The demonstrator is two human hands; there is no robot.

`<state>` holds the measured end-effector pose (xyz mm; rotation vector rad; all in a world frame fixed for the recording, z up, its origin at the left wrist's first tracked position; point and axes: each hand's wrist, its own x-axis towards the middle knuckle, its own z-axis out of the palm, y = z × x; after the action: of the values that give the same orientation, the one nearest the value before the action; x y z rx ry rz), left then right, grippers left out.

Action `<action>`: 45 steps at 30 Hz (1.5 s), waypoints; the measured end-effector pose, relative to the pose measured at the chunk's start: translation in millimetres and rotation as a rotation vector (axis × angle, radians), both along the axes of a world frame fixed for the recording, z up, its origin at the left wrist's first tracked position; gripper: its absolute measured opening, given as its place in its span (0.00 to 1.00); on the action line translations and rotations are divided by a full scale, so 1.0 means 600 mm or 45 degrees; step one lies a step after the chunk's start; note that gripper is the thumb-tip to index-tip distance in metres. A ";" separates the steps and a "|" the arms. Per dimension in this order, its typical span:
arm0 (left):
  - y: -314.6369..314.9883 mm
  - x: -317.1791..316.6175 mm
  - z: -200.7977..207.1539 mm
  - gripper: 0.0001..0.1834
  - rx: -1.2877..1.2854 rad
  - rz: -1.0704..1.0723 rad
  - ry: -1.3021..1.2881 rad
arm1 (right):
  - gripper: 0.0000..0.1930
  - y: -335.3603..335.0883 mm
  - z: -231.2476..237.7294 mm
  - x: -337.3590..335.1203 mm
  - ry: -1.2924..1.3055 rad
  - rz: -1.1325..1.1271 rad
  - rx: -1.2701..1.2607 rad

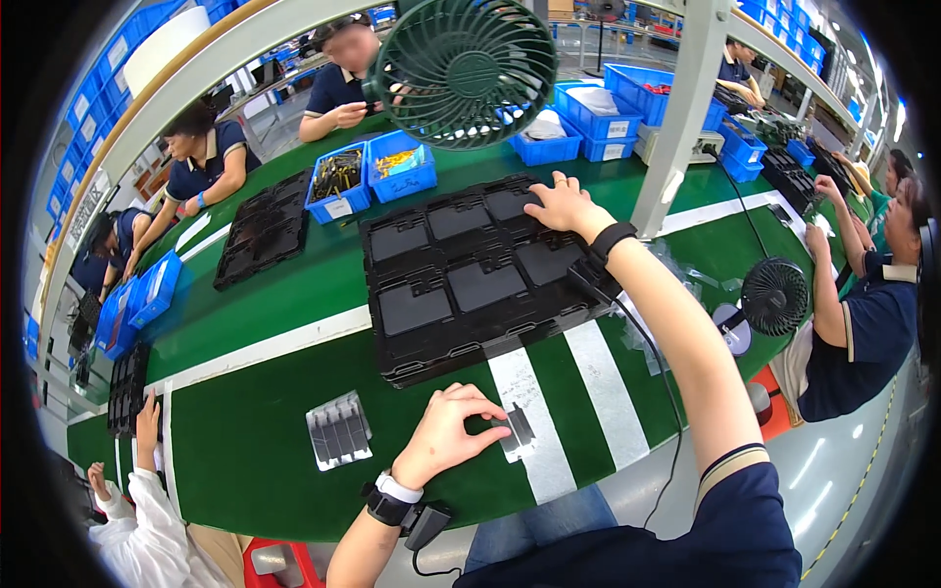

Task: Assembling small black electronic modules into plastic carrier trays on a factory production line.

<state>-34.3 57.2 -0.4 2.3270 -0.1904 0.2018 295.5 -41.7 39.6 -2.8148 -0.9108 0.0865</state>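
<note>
With thumb and forefinger together, my left hand (449, 433) pinches the edge of a small clear-backed sheet of dark strips (518, 433) on a white band of the table. To its left lies a similar sheet of dark grey strips (338, 431). My right hand (569, 204) reaches to the far right corner of a black plastic tray (431, 355), its fingers apart over a flat dark panel (514, 202) in one compartment. Several such dark panels (400, 237) fill the other compartments. Whether my right fingertips touch the panel or the tray's rim I cannot tell.
Blue bins (402, 176) with small parts stand behind the tray, under a green fan (469, 73). A metal post (681, 127) rises at the right, near a small black fan (774, 294) and crumpled clear film (642, 328). Co-workers (853, 323) sit around the green table (245, 412).
</note>
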 end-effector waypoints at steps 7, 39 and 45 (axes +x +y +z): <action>-0.004 0.001 0.008 0.11 -0.045 -0.007 -0.062 | 0.28 0.015 -0.014 0.022 0.070 -0.058 0.102; -0.006 0.000 0.021 0.04 -0.468 0.511 -0.252 | 0.06 -0.093 -0.052 -0.336 0.357 0.707 1.194; -0.006 0.000 0.019 0.06 -0.445 0.516 -0.271 | 0.05 -0.094 -0.051 -0.336 0.356 0.688 1.189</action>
<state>-34.3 53.6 11.2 1.9701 0.2029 0.6332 93.8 -98.4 9.0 -1.6259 -1.2028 0.0900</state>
